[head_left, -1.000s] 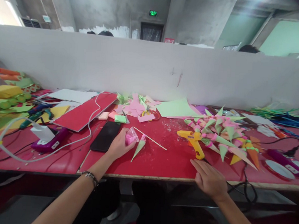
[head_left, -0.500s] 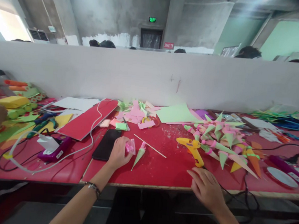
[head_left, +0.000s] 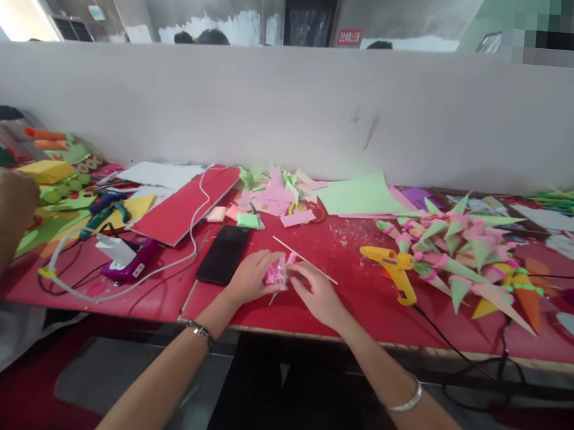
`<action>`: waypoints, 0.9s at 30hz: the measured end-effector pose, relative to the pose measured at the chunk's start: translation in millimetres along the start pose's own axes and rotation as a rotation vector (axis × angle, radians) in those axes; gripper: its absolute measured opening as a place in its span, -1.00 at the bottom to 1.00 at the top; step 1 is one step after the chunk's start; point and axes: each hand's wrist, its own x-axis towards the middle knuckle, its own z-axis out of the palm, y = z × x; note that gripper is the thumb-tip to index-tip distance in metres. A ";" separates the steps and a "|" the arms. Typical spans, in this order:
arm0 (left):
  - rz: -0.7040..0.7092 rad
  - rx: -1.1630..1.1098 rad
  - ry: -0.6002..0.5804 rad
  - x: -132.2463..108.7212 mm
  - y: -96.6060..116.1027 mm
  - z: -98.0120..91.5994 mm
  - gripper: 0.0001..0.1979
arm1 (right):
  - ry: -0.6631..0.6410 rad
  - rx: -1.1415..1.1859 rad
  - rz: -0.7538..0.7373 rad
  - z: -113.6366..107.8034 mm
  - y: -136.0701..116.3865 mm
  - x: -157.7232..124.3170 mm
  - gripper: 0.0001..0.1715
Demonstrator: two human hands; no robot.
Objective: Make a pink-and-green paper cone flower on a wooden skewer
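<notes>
My left hand (head_left: pixel 249 277) is closed around a small pink plastic piece (head_left: pixel 277 275) on the red table (head_left: pixel 349 306). My right hand (head_left: pixel 313 290) has its fingers curled against the same pink piece from the right. The green paper cone seen before lies mostly hidden under my hands. A thin wooden stick (head_left: pixel 303 259) lies just behind them. A black phone (head_left: pixel 223 254) rests to the left of my left hand. A yellow glue gun (head_left: pixel 396 268) lies to the right.
A pile of green, pink and orange paper cones (head_left: pixel 455 261) fills the right side. Pink and green paper scraps (head_left: pixel 273 197), a red sheet (head_left: pixel 186 202) and a purple device (head_left: pixel 129 263) with a white cable lie left. Another person's hand (head_left: pixel 13 193) is at far left. A white partition stands behind.
My right hand left the table edge near the glue gun and moved left to the pink piece in my left hand. The camera shifted right and down.
</notes>
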 end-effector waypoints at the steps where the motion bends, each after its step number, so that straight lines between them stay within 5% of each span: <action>1: -0.003 -0.008 -0.009 0.4 0.1 -0.2 -0.37 | -0.002 0.026 0.000 1.6 0.0 0.8 -0.75; 16: -0.001 -0.058 -0.045 -1.9 6.5 -5.1 -0.56 | 0.221 0.280 0.034 27.1 -6.9 -5.8 -0.89; 27: -0.014 -0.048 -0.113 2.6 10.6 -1.2 -0.58 | 0.165 0.014 0.051 27.2 3.3 -2.0 -0.84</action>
